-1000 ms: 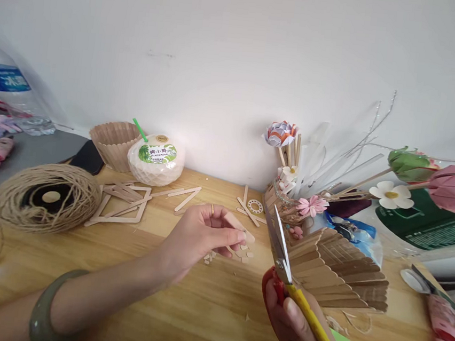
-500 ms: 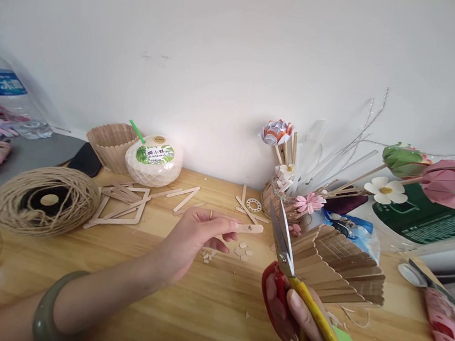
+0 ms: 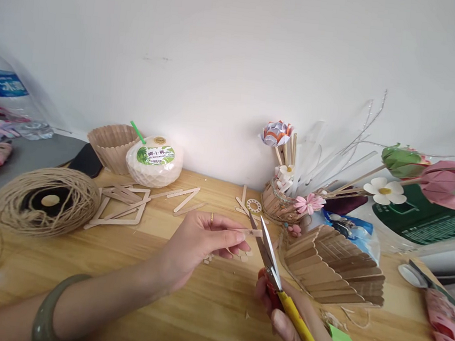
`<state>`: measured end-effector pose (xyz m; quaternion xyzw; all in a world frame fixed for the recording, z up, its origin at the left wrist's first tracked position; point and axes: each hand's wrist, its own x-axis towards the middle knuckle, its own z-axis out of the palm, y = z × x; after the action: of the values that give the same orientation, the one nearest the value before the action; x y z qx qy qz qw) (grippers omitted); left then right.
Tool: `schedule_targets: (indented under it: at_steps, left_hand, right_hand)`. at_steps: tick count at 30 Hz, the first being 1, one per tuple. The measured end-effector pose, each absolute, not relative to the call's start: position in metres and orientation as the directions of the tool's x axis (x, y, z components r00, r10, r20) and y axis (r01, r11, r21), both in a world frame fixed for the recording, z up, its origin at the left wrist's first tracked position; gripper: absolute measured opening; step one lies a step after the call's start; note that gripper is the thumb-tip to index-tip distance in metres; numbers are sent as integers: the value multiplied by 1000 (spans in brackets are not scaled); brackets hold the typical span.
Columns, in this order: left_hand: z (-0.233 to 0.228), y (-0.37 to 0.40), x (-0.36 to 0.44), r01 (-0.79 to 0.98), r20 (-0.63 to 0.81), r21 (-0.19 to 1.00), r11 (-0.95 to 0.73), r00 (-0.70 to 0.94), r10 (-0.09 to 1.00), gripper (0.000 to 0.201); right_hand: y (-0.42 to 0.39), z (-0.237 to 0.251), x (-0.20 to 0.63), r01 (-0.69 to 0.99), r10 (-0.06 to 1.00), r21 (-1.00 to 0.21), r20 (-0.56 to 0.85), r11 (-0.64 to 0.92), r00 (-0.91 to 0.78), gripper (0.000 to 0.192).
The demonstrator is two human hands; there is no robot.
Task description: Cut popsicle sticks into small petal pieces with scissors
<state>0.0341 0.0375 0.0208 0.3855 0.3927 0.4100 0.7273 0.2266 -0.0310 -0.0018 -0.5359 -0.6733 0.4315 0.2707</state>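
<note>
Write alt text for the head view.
A left hand holds a flat wooden craft stick between the open blades of yellow-handled scissors gripped by the right hand, above a wooden table with a jute twine ball.

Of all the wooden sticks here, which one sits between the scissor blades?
The short stick pinched in the left hand, not the loose ones lying flat on the table; the right hand holds the scissors.

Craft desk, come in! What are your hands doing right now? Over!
Left hand pinching a craft stick. Right hand gripping scissors, blades open around the stick's end. Offcuts lie below; fan of sticks close beside.
</note>
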Motion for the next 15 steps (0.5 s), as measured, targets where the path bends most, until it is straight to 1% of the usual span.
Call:
schedule_targets:
  at_steps: [4, 8, 12, 15]
  left_hand:
    - [19, 35, 35, -247, -269, 891, 382, 391, 880, 13]
    - [15, 35, 37, -177, -274, 912, 369, 408, 871, 12]
    - [14, 37, 36, -107, -275, 933, 343, 403, 873, 12]
    - [16, 38, 36, -106, -276, 935, 338, 379, 883, 11]
  right_hand:
    - [-27, -7, 226, 560, 944, -827, -149, 43, -294, 52]
    - [-24, -10, 225, 623, 969, -781, -108, 55, -222, 57]
    - [-23, -8, 225, 583, 938, -812, -184, 23, -294, 60]
    - [-23, -1, 223, 544, 933, -839, -215, -24, -289, 60]
